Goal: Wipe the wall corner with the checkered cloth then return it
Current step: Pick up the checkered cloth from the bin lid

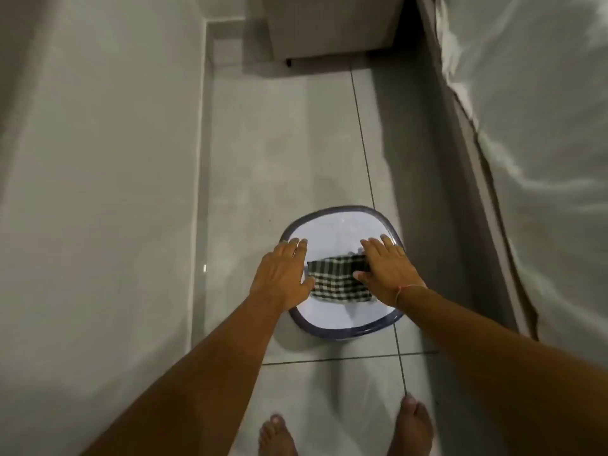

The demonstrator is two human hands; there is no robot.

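A black-and-white checkered cloth (339, 281) lies inside a white basin with a dark blue rim (332, 334) on the tiled floor. My left hand (283, 274) hovers flat over the basin's left edge, fingers apart, beside the cloth. My right hand (385, 268) rests on the cloth's right side, fingers spread, thumb at the cloth's edge; whether it grips the fabric is unclear. The wall corner (205, 28) is at the far left, where the left wall meets the back wall.
A pale wall (98, 192) runs along the left. A white cabinet on small feet (329, 28) stands at the back. A bed frame with a plastic-wrapped mattress (543, 159) lines the right. My bare feet (414, 426) stand on grey tiles behind the basin.
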